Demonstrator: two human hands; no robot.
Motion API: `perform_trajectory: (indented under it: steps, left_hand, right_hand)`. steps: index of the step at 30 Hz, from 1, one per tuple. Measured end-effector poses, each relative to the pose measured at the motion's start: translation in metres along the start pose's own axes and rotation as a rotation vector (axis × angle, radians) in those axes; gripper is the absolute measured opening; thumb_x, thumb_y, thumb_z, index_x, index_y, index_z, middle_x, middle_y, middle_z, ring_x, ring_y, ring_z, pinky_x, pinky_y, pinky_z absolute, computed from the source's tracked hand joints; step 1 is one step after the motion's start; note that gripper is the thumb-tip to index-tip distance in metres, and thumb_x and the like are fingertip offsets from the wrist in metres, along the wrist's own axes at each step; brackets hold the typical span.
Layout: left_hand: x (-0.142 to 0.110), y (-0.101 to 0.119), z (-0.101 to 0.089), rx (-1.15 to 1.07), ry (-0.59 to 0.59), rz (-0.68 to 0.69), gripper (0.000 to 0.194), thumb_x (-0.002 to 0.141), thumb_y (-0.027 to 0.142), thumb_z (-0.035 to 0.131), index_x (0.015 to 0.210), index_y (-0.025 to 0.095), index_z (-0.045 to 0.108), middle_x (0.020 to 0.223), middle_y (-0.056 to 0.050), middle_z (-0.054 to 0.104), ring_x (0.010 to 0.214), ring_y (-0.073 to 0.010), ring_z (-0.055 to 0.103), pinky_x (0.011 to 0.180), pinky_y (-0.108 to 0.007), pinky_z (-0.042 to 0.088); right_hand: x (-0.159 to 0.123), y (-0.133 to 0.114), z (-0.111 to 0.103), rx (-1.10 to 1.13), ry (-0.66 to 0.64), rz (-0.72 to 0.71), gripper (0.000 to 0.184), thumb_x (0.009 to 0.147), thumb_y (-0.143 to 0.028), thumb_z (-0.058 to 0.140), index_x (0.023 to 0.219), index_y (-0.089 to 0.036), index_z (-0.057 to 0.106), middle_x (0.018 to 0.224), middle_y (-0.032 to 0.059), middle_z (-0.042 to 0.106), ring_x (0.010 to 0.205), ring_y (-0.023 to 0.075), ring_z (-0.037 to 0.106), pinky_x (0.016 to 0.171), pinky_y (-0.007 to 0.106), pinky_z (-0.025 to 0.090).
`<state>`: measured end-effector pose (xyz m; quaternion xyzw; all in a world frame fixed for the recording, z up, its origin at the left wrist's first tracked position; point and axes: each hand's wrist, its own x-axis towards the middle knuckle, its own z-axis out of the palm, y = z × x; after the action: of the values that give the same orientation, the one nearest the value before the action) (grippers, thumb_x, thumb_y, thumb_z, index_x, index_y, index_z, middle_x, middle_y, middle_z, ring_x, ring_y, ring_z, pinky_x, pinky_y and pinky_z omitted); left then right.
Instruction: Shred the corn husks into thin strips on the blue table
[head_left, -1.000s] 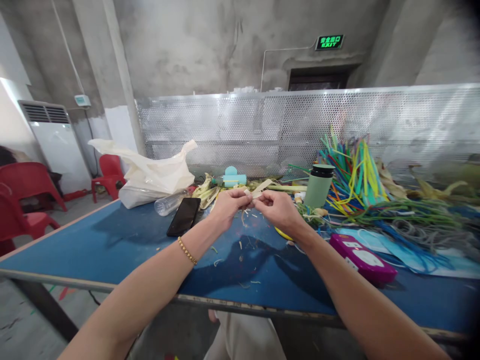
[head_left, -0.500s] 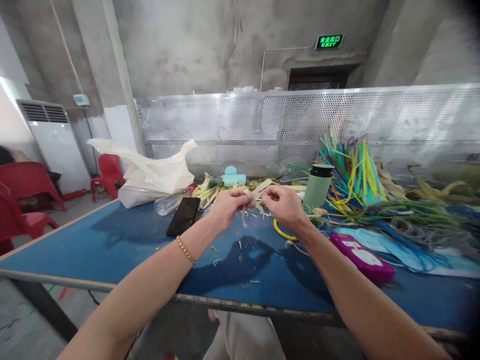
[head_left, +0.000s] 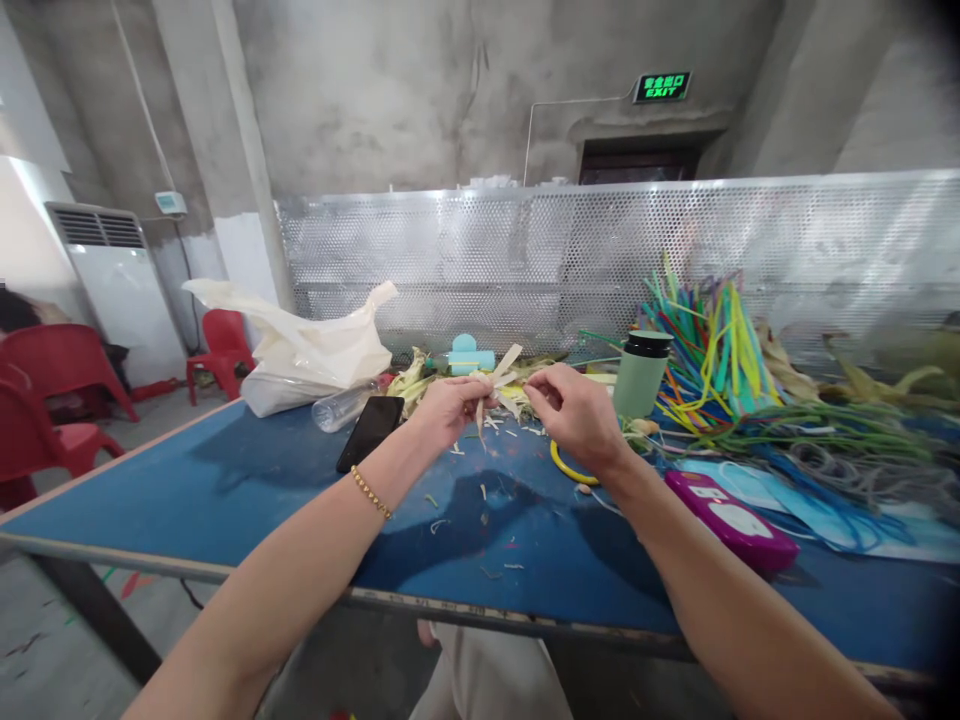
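In the head view, my left hand (head_left: 454, 408) pinches a small bunch of pale corn husk strips (head_left: 507, 362) above the table. One strip points up and away, and another hangs below the fingers. My right hand (head_left: 576, 408) is just to the right, its thumb and fingers closed together close to the strips' ends. Whatever is between those fingertips is too small to make out. Small husk scraps (head_left: 483, 491) lie scattered on the blue table (head_left: 247, 500) under my hands. A yellow ring (head_left: 568, 466) rests beside my right wrist.
A black phone (head_left: 370, 432), a clear bottle (head_left: 341, 408) and a white plastic bag (head_left: 315, 350) lie to the left. On the right stand a green tumbler (head_left: 643, 375), colourful strips (head_left: 720, 345), a purple box (head_left: 731, 520) and tangled cords (head_left: 840, 445). Perforated metal panels (head_left: 450, 250) run behind.
My right hand has moved slightly right, apart from my left hand. A pale husk strip now sticks up more plainly from my left fingers. The view has shifted a little.
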<state>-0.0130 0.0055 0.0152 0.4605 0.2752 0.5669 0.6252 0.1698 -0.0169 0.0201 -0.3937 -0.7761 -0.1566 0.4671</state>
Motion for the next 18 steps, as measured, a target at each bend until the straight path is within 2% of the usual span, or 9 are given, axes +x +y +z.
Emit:
perform_trajectory:
  steps: [4, 7, 13, 18]
  left_hand:
    - [0.0003, 0.0034, -0.0010, -0.011, 0.015, -0.034, 0.006, 0.068, 0.005, 0.069, 0.069, 0.009, 0.064, 0.062, -0.002, 0.061, 0.058, -0.0103, 0.061, 0.056, -0.022, 0.043]
    - [-0.0005, 0.0022, 0.0006, 0.001, -0.022, -0.053, 0.003, 0.070, 0.005, 0.066, 0.070, 0.008, 0.065, 0.063, -0.003, 0.063, 0.056, -0.0102, 0.061, 0.056, -0.022, 0.045]
    - [0.0014, -0.0029, -0.0004, 0.041, -0.075, -0.083, 0.005, 0.067, 0.003, 0.067, 0.070, 0.007, 0.066, 0.066, -0.006, 0.066, 0.056, -0.0121, 0.062, 0.057, -0.025, 0.047]
    - [0.0018, -0.0029, -0.0015, 0.093, -0.066, -0.062, 0.004, 0.068, 0.004, 0.069, 0.070, 0.006, 0.068, 0.068, -0.008, 0.067, 0.055, -0.0101, 0.060, 0.061, -0.025, 0.049]
  right_hand:
    - [-0.0020, -0.0023, 0.0006, -0.032, -0.114, -0.199, 0.022, 0.089, -0.015, 0.053, 0.106, -0.019, 0.066, 0.094, 0.0067, 0.062, 0.081, 0.0175, 0.058, 0.069, 0.028, 0.043]
    - [-0.0029, -0.0018, 0.0027, -0.059, -0.153, -0.262, 0.024, 0.091, -0.014, 0.052, 0.107, -0.022, 0.068, 0.097, 0.0068, 0.061, 0.088, 0.0185, 0.059, 0.071, 0.028, 0.044]
    - [-0.0023, 0.0001, 0.0048, 0.017, -0.092, -0.262, 0.020, 0.094, -0.020, 0.052, 0.089, -0.021, 0.071, 0.088, 0.0058, 0.062, 0.083, 0.0174, 0.059, 0.070, 0.028, 0.045]
    - [-0.0023, -0.0040, 0.0052, 0.027, -0.020, -0.234, 0.016, 0.093, -0.022, 0.055, 0.088, -0.020, 0.071, 0.085, 0.0057, 0.061, 0.080, 0.0182, 0.058, 0.068, 0.029, 0.045]
